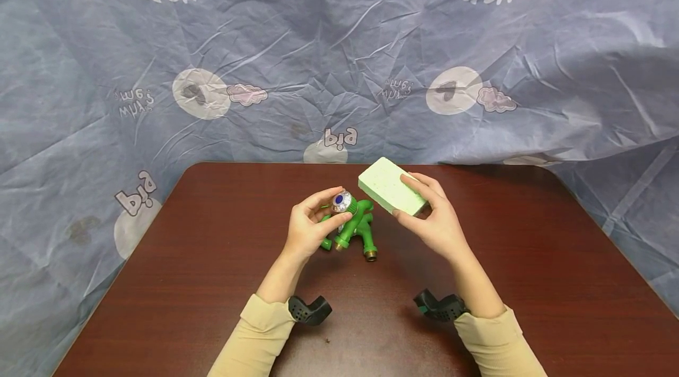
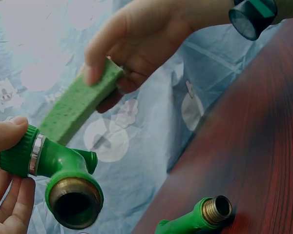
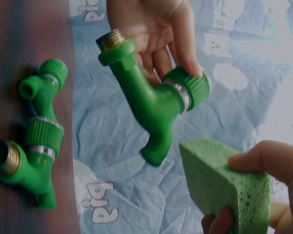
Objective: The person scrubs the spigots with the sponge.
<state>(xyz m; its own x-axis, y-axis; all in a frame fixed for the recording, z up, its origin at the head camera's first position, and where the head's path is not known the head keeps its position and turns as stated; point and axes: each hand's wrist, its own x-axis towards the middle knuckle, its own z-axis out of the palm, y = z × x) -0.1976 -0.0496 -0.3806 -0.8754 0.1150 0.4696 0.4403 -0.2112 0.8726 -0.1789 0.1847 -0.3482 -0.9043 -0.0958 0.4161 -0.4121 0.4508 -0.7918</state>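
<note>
My left hand [image 1: 310, 225] grips a green plastic tap [image 1: 347, 221] by its knob and holds it above the table; the knob's cap is silver and blue. Its brass threaded inlet [image 2: 74, 202] shows in the left wrist view. My right hand [image 1: 436, 219] pinches a pale green sponge block [image 1: 389, 185] between thumb and fingers, just right of the tap. In the right wrist view the sponge [image 3: 219, 183] sits close under the held tap [image 3: 146, 100], not touching it. More green taps [image 3: 36, 126] lie on the table below.
The dark brown table [image 1: 212, 283] ends at a crumpled blue printed cloth [image 1: 339, 70] hung behind it. A lying tap's brass end [image 1: 371, 255] points toward me. Black wrist cameras [image 1: 310, 310] sit on both beige sleeves.
</note>
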